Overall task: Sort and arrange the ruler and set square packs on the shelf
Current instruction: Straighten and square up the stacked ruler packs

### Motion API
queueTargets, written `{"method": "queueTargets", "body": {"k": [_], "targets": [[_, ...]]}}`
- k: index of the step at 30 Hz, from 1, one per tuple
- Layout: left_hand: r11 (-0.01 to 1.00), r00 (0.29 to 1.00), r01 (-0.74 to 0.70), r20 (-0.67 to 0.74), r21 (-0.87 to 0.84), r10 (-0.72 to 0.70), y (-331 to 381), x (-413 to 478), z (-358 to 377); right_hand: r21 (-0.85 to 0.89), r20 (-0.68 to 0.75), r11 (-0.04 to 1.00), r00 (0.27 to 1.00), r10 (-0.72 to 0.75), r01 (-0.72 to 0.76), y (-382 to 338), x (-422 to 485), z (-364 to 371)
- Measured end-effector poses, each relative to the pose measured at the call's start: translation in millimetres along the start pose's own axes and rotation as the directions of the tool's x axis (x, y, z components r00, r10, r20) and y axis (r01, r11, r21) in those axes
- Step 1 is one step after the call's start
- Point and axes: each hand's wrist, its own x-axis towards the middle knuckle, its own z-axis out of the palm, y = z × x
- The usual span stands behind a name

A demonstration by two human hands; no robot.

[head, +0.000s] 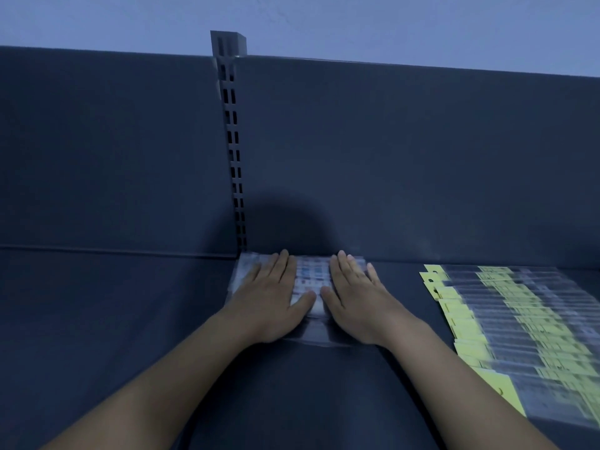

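A stack of clear plastic packs with white printed inserts (311, 277) lies on the dark shelf (113, 313), pushed up against the back panel beside the slotted upright. My left hand (272, 293) lies flat on its left half with the fingers straight. My right hand (354, 297) lies flat on its right half, fingers straight too. Both thumbs point inward over the middle of the stack. To the right, a fanned row of clear ruler packs with yellow header cards (506, 323) lies on the shelf, apart from both hands.
A slotted metal upright (232, 151) divides the dark back panel (406, 164) just left of the stack. The shelf left of the upright holds nothing visible. The yellow-carded row runs to the right edge of view.
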Motion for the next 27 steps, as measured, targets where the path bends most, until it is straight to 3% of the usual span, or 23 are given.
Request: {"method": "queueTargets", "body": {"k": [9, 14, 16, 20, 24, 27], "targets": [[1.0, 0.99, -0.011, 0.139, -0.008, 0.012, 0, -5, -3, 0.027, 0.125, 1.0, 0.992, 0.003, -0.007, 3, -3, -3], [0.994, 0.969, -0.107, 0.227, 0.029, 0.098, 0, -7, -26, 0.045, 0.068, 0.999, 0.997, -0.027, 0.024, 2, -8, -5], [0.99, 0.956, -0.137, 0.257, -0.044, 0.144, -6, -11, -47, 0.066, 0.018, 0.995, 0.997, -0.072, 0.07, 3, -14, -10], [0.972, 0.957, -0.235, 0.173, -0.004, 0.232, -19, -29, -72, 0.152, -0.116, 0.966, 0.974, -0.194, 0.21, 8, -37, -22], [0.974, 0.957, -0.216, 0.181, -0.075, 0.226, -19, -42, -68, 0.091, -0.132, 0.97, 0.968, -0.212, 0.225, 7, -56, -31], [0.981, 0.968, -0.157, 0.178, -0.112, 0.176, -20, -46, -64, 0.174, -0.128, 0.96, 0.971, -0.2, 0.221, 5, -59, -31]]}}
